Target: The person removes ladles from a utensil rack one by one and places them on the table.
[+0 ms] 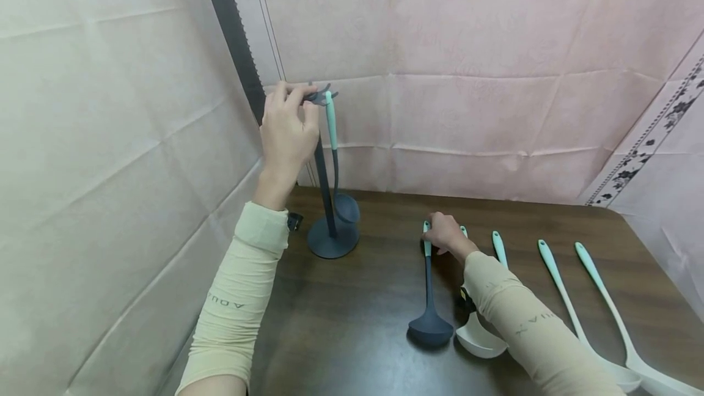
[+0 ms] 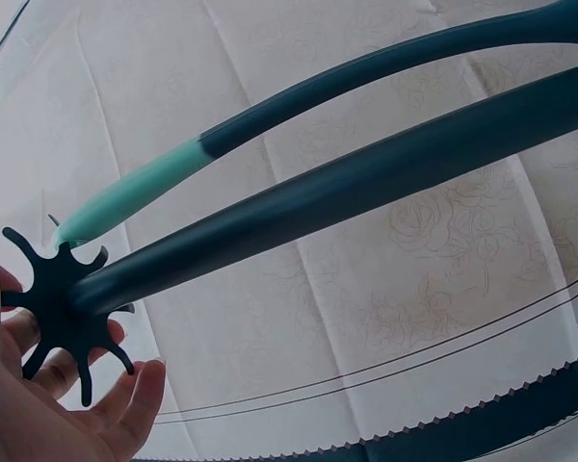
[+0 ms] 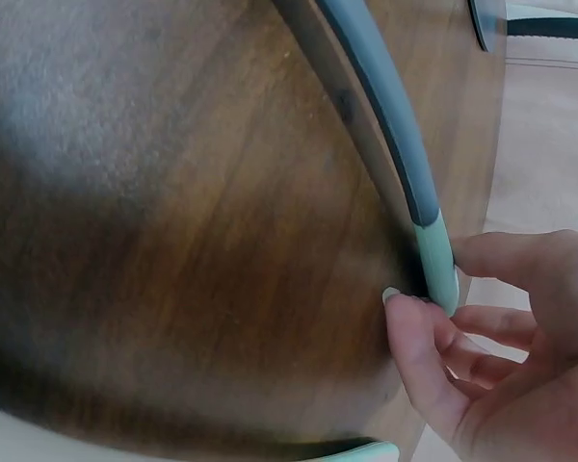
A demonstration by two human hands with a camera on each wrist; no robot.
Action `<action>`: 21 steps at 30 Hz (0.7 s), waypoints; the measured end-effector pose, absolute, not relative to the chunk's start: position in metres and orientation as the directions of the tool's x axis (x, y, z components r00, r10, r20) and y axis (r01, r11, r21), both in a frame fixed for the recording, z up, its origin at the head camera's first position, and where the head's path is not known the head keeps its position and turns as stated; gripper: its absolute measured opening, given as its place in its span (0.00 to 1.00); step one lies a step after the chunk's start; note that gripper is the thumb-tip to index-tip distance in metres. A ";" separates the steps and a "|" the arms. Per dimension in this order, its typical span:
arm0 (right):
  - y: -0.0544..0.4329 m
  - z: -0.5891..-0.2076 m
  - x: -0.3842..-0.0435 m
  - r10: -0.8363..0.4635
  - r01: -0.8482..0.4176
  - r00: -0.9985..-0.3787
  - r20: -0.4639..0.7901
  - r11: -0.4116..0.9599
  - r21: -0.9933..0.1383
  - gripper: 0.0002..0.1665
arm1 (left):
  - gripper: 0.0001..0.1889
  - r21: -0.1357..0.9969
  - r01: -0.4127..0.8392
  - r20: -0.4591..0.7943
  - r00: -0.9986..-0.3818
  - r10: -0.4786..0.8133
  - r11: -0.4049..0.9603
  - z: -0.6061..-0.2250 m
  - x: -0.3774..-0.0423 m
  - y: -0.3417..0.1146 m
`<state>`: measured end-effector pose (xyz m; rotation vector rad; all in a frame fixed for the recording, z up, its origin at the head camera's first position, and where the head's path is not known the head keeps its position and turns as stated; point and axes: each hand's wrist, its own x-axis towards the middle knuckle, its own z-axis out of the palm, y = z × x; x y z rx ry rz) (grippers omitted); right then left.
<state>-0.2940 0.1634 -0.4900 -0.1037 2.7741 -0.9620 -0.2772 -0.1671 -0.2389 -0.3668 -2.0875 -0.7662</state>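
Observation:
My left hand (image 1: 288, 130) is at the top of a dark utensil stand (image 1: 324, 185), its fingers curled about the hooked crown (image 2: 63, 313). From one hook hangs a dark ladle (image 1: 346, 208) with a mint handle (image 2: 130, 192), beside the pole. On the table, my right hand (image 1: 447, 234) pinches the mint handle end (image 3: 438, 269) of a dark spatula (image 1: 431, 326) between thumb and fingers. The spatula's broad head points toward me. Close to its right lies a white ladle (image 1: 481, 338) with a mint handle, partly hidden by my right forearm.
Farther right, two long mint-handled utensils with pale heads lie side by side, one handle (image 1: 555, 274) left of the other handle (image 1: 602, 286). Another mint handle (image 1: 499, 248) shows beyond my right sleeve. Cloth walls (image 1: 467, 109) border the brown table (image 1: 341, 322) at the back and left.

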 end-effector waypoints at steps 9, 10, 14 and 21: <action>0.161 -0.483 -0.293 -0.154 -0.010 -0.966 -0.206 0.824 -0.567 0.45 | 0.24 0.373 0.490 0.809 -0.587 -0.018 0.788 -0.236 -0.276 -0.166; 0.161 -0.482 -0.293 -0.150 -0.008 -0.967 -0.207 0.827 -0.563 0.46 | 0.23 0.368 0.483 0.809 -0.587 -0.018 0.794 -0.235 -0.275 -0.166; 0.159 -0.481 -0.293 -0.152 -0.009 -0.964 -0.218 0.839 -0.544 0.47 | 0.23 0.371 0.464 0.799 -0.601 -0.022 0.805 -0.231 -0.273 -0.166; 0.162 -0.482 -0.292 -0.160 -0.020 -0.962 -0.221 0.850 -0.527 0.44 | 0.22 0.431 0.445 0.752 -0.658 -0.040 0.785 -0.227 -0.269 -0.166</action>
